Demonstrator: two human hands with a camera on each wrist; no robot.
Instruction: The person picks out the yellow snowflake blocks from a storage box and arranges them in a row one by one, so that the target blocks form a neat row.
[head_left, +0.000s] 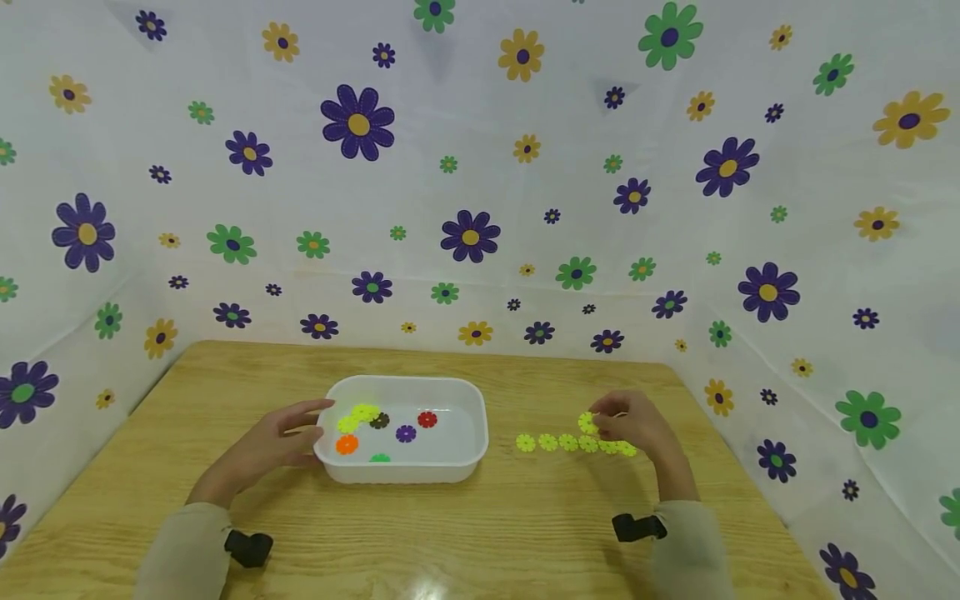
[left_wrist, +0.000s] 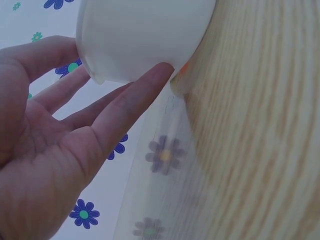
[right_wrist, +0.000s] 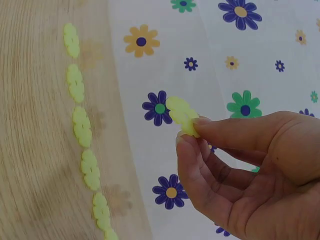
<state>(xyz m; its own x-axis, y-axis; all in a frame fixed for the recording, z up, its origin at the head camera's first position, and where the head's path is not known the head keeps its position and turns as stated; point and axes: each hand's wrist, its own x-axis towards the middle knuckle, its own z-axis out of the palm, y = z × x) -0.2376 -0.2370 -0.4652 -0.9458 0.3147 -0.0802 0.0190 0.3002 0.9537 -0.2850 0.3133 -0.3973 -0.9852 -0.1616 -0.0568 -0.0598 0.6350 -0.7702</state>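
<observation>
Flower-printed cloth walled in the wooden table before both hands. Against the left hand stood a white tray, merely touched by its loosely spread fingers; light steadying seemed enough. Leftward from beneath the right hand ran a row of yellow discs. That hand's fingertips pinched another yellow disc; a light edge grip would likely spare its neighbours.

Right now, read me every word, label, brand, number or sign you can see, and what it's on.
None: no readable text in any view.
The tub and yellow pieces show no lettering.
The cloth shows only printed flowers.
Any marking on the black wrist gadgets is too small to read.
</observation>
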